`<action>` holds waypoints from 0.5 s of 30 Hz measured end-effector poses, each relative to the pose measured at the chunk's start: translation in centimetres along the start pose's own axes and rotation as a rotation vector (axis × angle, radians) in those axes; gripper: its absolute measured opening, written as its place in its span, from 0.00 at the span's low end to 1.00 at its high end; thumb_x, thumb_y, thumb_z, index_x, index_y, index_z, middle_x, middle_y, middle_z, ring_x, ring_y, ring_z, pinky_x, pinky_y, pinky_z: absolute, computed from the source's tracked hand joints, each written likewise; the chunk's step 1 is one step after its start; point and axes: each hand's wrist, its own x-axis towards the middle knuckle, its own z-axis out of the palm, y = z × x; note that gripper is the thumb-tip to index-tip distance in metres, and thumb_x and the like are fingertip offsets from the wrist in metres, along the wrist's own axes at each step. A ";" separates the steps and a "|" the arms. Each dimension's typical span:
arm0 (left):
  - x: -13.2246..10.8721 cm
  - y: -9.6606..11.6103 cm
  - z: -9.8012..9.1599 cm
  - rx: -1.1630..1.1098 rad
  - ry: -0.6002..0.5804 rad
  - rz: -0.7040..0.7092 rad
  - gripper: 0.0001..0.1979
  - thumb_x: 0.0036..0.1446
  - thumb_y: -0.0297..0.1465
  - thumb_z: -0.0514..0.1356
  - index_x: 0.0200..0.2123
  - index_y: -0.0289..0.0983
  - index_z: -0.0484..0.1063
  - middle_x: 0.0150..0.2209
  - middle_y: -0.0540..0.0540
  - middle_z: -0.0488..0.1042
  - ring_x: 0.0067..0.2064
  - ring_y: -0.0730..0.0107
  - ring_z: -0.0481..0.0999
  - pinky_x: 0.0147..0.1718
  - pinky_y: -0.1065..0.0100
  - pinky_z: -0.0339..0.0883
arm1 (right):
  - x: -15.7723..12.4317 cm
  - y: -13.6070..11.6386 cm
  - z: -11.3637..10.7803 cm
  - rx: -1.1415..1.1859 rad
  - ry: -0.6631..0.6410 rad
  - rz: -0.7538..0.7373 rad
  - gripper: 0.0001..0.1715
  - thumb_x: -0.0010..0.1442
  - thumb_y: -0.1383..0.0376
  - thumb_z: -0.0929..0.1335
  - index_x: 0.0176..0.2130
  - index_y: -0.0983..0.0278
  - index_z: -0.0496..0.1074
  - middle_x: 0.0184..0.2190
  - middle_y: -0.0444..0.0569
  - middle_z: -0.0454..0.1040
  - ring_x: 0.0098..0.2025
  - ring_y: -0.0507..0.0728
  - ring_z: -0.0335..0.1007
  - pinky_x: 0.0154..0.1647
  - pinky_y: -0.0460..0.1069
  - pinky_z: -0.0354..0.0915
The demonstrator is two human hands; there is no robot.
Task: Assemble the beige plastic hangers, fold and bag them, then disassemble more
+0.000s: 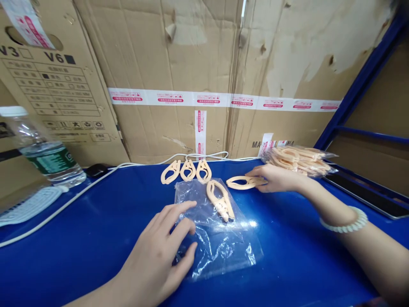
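Note:
My left hand lies flat with fingers spread on the left edge of a clear plastic bag on the blue table. A beige plastic clip lies on the bag's upper part. My right hand, with a pale bead bracelet on its wrist, pinches one end of another beige clip lying on the table to the bag's upper right. Three more beige clips sit in a row behind the bag.
A pile of bagged beige clips lies at the back right. A water bottle stands at the left beside a white mesh item. A white cable crosses the table. Cardboard boxes wall the back; a blue shelf frame stands right.

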 end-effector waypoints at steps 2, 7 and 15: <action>0.1 0.0 0.0 -0.058 0.028 -0.024 0.07 0.60 0.21 0.50 0.35 0.39 0.61 0.51 0.39 0.67 0.51 0.56 0.70 0.42 0.57 0.71 | -0.5 -0.1 -0.6 0.066 0.073 -0.020 0.19 0.57 0.67 0.67 0.48 0.65 0.75 0.43 0.51 0.79 0.42 0.59 0.76 0.43 0.50 0.70; 0.3 -0.3 0.4 -0.169 0.035 -0.063 0.10 0.58 0.18 0.47 0.34 0.39 0.60 0.38 0.47 0.67 0.32 0.71 0.69 0.30 0.69 0.67 | -0.7 -2.3 -1.6 0.094 0.464 -0.124 0.12 0.65 0.61 0.65 0.41 0.64 0.76 0.42 0.53 0.79 0.42 0.58 0.76 0.44 0.53 0.70; 0.5 -0.2 0.4 -0.298 0.195 0.004 0.11 0.59 0.16 0.50 0.34 0.38 0.61 0.34 0.48 0.69 0.35 0.72 0.71 0.34 0.71 0.66 | -4.2 -10.3 -1.7 0.248 0.936 -0.121 0.08 0.60 0.64 0.71 0.41 0.55 0.71 0.29 0.43 0.78 0.25 0.52 0.73 0.23 0.46 0.69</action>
